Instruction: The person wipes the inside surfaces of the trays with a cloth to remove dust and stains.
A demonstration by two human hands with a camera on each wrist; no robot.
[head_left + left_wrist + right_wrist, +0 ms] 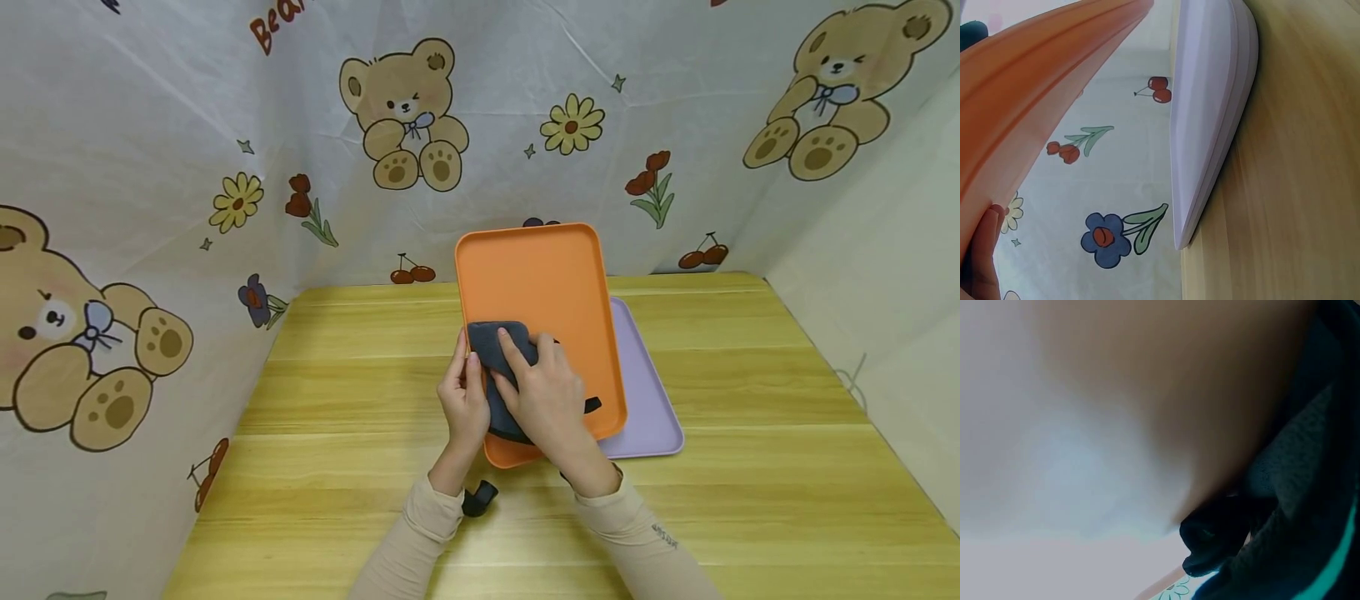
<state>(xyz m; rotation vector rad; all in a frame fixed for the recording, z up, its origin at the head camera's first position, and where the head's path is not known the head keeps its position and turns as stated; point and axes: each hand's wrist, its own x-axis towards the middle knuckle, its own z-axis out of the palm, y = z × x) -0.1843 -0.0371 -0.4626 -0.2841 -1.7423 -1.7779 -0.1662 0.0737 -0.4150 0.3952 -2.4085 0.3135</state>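
Observation:
Tilted up above the table, an orange tray [536, 275] faces the person. At its left edge my left hand [462, 404] grips it, thumb in front; in the left wrist view a finger [985, 250] lies against the tray's outer side. A dark grey cloth [498, 346] lies over the tray's lower left part. My right hand [551, 400] holds this cloth against the tray, index finger and thumb spread over it. The bunched cloth [1291, 481] fills the right side of the right wrist view, and the fingers are hidden there.
A lilac tray [645, 392] rests on the wooden table [337, 400], partly behind the orange one. Behind and to the left hangs a white bear-print curtain [495, 183]. A black piece [480, 498] shows by the left wrist. A thin cable [852, 379] is at the right wall.

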